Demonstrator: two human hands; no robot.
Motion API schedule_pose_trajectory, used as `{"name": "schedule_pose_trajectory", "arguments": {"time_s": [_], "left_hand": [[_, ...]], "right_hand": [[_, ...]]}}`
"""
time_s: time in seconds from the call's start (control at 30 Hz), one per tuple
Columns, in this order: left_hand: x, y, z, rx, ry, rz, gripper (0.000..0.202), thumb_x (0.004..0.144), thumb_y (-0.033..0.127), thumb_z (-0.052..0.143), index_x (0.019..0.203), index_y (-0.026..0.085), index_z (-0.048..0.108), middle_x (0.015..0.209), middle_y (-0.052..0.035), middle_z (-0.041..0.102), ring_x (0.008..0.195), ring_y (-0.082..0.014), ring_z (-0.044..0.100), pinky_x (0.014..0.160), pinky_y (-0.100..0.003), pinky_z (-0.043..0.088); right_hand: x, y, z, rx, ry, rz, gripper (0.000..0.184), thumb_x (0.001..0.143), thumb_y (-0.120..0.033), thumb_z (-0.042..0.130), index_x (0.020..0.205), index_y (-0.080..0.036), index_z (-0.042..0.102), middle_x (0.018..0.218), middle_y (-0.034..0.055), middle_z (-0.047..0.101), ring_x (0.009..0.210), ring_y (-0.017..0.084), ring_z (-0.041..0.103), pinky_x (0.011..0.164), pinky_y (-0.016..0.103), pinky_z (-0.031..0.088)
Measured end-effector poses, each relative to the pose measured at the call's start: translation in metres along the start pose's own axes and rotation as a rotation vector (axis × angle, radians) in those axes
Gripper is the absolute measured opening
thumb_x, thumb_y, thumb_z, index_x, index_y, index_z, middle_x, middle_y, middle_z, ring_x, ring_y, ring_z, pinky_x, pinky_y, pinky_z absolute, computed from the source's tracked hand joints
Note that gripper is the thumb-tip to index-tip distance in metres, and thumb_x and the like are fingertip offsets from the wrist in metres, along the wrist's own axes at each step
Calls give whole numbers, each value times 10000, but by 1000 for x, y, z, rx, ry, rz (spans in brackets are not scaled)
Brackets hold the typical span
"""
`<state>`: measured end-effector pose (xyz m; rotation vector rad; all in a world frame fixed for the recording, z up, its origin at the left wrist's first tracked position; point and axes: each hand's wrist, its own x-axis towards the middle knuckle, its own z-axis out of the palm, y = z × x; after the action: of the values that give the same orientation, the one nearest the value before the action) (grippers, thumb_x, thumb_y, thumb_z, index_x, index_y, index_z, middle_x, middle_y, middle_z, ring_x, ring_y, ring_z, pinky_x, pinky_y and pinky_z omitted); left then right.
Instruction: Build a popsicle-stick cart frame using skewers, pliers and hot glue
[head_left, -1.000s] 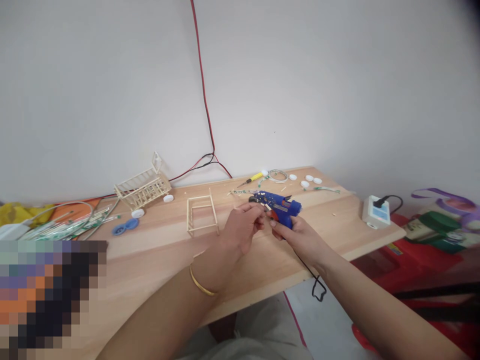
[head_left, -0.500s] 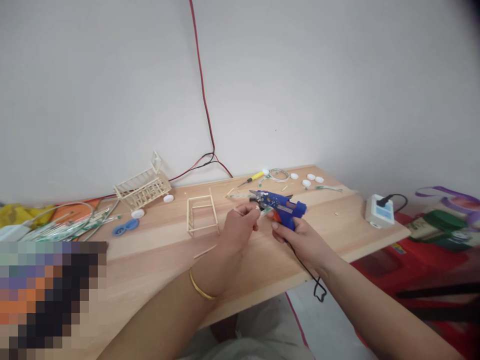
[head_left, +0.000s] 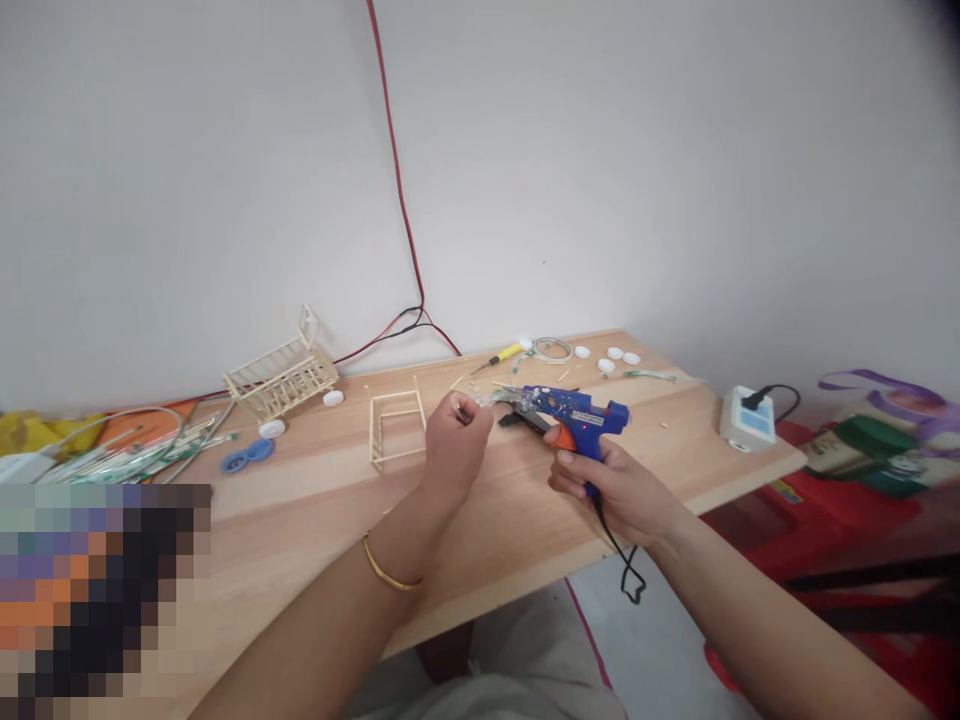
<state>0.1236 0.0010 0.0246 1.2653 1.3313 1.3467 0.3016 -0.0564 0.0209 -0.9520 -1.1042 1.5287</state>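
Note:
My right hand (head_left: 600,470) is wrapped round the grip of a blue hot glue gun (head_left: 581,408), fingers by its orange trigger. The gun's nozzle points left, towards my left hand (head_left: 459,440). That hand is closed in a pinch just short of the nozzle; a small pale bit shows at the fingertips, too small to name. Just left of it stands an open frame of thin wooden sticks (head_left: 373,430), partly hidden by the hand. Beneath the gun lies a black tool (head_left: 517,420), mostly covered.
A wooden stick model with white wheels (head_left: 289,385) stands at the back left, near blue caps (head_left: 247,456). Along the back lie a yellow-handled screwdriver (head_left: 507,353), a coiled tube (head_left: 552,349) and several white caps (head_left: 606,366). A white power box (head_left: 748,420) sits at the right edge.
My left hand has drawn back left from the glue gun, uncovering part of the black tool. The gun has shifted slightly right in my right hand. The view has moved a little.

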Motion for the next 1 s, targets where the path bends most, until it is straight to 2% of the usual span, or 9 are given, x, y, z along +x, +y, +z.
{"name": "schedule_pose_trajectory", "arguments": {"time_s": [0.17,0.23,0.3,0.4,0.53,0.63,0.73,0.87,1.0], "left_hand": [[4,-3,6,-12,-148,26,408,656,245,666,1014,207,475,639,93,496,480,-74,494,516,-204,387],[5,-2,7,24,-228,38,284,695,261,631,957,188,549,599,80,495,475,-81,492,520,-212,388],[7,-2,6,77,-245,52,122,738,286,583,775,170,593,553,59,498,473,-88,483,523,-219,383],[12,1,1,109,-151,66,199,768,314,553,632,168,552,524,39,507,509,-100,498,554,-223,393],[16,8,-8,-76,-51,27,255,800,392,528,676,171,516,560,29,533,532,-106,530,556,-227,423],[13,14,-11,-135,-77,83,236,780,405,574,743,178,521,556,46,518,506,-98,527,540,-220,433],[11,16,-12,-180,-123,65,188,766,358,587,795,179,535,587,53,509,490,-84,510,532,-215,443],[21,26,-18,-87,-97,22,150,757,300,577,839,175,581,582,52,495,455,-75,487,477,-201,418],[47,50,-11,48,-87,142,36,713,193,598,704,168,574,580,40,518,460,-75,493,478,-200,409]], "right_hand": [[-3,1,-2,16,-32,8,164,843,-254,615,982,-189,558,566,-78,385,511,61,328,585,272,251],[-4,1,-1,16,-41,15,167,842,-256,616,983,-188,560,568,-78,380,511,60,326,583,270,249],[-5,-1,-1,14,-37,10,165,839,-260,619,978,-193,561,563,-82,372,506,59,320,587,269,259],[-7,-3,-5,-22,10,-30,177,832,-282,624,977,-202,560,562,-83,370,504,63,318,597,269,281],[-9,-3,-14,-250,132,-35,293,806,-385,635,1018,-196,566,578,-63,410,542,99,372,591,271,302],[-11,-4,-20,-558,244,-33,393,800,-452,615,1091,-192,575,690,-14,512,665,151,480,666,300,370],[-13,-9,-23,-795,269,-120,403,806,-437,602,1142,-221,546,857,18,575,809,193,538,753,323,405],[-19,-17,-24,-892,278,-232,339,820,-394,578,1118,-244,520,893,13,582,829,200,548,777,327,414],[-31,-24,-27,-889,354,-208,291,832,-398,565,1082,-257,518,932,21,568,843,200,538,762,318,411]]}}
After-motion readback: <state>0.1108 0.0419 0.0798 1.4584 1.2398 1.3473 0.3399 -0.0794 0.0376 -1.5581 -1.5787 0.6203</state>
